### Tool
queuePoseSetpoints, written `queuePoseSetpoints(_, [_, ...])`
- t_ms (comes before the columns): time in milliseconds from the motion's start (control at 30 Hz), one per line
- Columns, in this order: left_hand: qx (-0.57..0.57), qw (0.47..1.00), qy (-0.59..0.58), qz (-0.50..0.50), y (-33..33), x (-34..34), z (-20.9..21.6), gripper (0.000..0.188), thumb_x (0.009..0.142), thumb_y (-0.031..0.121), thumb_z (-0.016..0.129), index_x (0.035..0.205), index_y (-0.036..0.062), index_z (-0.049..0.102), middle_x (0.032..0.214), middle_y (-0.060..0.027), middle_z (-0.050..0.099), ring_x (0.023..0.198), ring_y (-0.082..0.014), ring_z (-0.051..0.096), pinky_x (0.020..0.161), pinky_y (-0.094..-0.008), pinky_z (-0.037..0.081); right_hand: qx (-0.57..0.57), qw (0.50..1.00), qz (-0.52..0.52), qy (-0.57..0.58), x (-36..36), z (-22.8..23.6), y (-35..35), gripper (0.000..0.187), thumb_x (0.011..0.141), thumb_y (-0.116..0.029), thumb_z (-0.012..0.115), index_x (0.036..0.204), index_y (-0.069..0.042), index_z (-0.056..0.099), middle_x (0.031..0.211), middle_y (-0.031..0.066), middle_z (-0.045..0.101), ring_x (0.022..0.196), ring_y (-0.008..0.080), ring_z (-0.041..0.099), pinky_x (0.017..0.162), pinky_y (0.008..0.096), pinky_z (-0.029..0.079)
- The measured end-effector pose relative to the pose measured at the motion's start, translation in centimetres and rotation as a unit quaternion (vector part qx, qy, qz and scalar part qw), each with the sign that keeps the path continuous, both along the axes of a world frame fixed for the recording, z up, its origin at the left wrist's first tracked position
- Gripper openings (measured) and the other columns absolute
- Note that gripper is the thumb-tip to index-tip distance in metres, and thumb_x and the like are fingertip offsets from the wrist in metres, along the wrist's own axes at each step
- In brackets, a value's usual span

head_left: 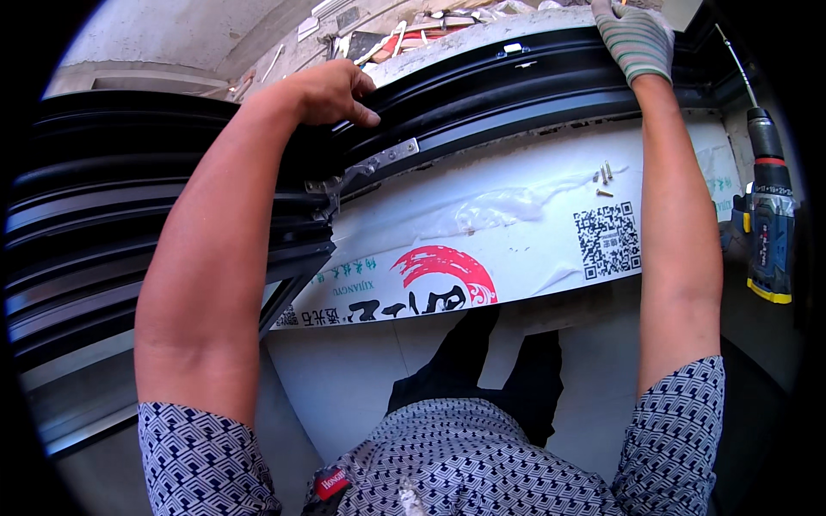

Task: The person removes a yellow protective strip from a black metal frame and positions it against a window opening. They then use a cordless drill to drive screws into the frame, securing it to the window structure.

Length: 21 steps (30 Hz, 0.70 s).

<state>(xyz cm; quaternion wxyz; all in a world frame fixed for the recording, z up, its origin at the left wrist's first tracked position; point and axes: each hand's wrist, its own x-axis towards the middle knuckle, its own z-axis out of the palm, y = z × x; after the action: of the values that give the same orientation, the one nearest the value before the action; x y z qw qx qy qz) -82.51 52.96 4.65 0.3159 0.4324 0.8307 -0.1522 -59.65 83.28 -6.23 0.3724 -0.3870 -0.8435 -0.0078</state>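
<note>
My left hand is bare. Its fingers bend over the far edge of the black window frame, and its thumb rests on the near side. My right hand, in a striped knitted glove, lies over the frame's far edge farther right; its fingertips are hidden beyond it. A black sash swings out on the left, below my left forearm. A metal hinge arm joins it to the frame. Along the frame's near side runs a white printed board.
Several loose screws and crumpled clear plastic film lie on the board. A cordless drill with a long bit is at the right. Beyond the frame, rubble and scraps are strewn about. My legs stand over a pale tiled floor.
</note>
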Motion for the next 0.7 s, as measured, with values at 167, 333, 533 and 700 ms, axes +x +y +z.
queuePoseSetpoints(167, [-0.008, 0.998, 0.062, -0.032, 0.8, 2.6, 1.6, 0.054, 0.085, 0.029, 0.081, 0.129, 0.0045, 0.065, 0.12, -0.0156, 0.071, 0.114, -0.0263, 0.065, 0.098, -0.0374, 0.047, 0.043, 0.998, -0.029, -0.034, 0.2, -0.4, 0.6, 0.035, 0.092, -0.039, 0.054, 0.098, -0.016, 0.078, 0.091, 0.0211, 0.073, 0.089, 0.0409, 0.066, 0.089, 0.051, 0.047])
queuePoseSetpoints(333, [0.006, 0.998, 0.048, -0.035, -0.1, 0.9, 0.7, 0.048, 0.086, 0.029, 0.08, 0.124, 0.0029, 0.066, 0.116, -0.0184, 0.071, 0.113, -0.0269, 0.066, 0.097, -0.0379, 0.047, -0.041, 0.997, -0.059, -0.038, -0.8, -0.6, 0.4, 0.039, 0.093, -0.042, 0.052, 0.096, -0.013, 0.077, 0.091, 0.0229, 0.072, 0.09, 0.0425, 0.068, 0.087, 0.0495, 0.05])
queuePoseSetpoints(533, [-0.101, 0.99, 0.048, -0.091, 1.5, 1.0, 1.4, 0.04, 0.086, 0.023, 0.08, 0.116, 0.0005, 0.067, 0.099, -0.0161, 0.072, 0.095, -0.027, 0.067, 0.089, -0.0419, 0.049, -0.021, 1.0, 0.001, -0.011, 0.1, -0.4, 0.7, 0.04, 0.092, -0.041, 0.054, 0.095, -0.008, 0.076, 0.092, 0.0208, 0.073, 0.088, 0.0399, 0.069, 0.085, 0.0465, 0.053])
queuePoseSetpoints(700, [-0.136, 0.985, 0.058, -0.088, 1.1, 0.0, 0.5, 0.039, 0.084, 0.022, 0.081, 0.113, -0.0001, 0.069, 0.095, -0.016, 0.072, 0.09, -0.0279, 0.067, 0.087, -0.0429, 0.049, -0.057, 0.997, -0.03, -0.031, -0.5, -1.2, 1.3, 0.038, 0.091, -0.04, 0.058, 0.093, -0.007, 0.076, 0.092, 0.0199, 0.073, 0.088, 0.0374, 0.069, 0.084, 0.0447, 0.055])
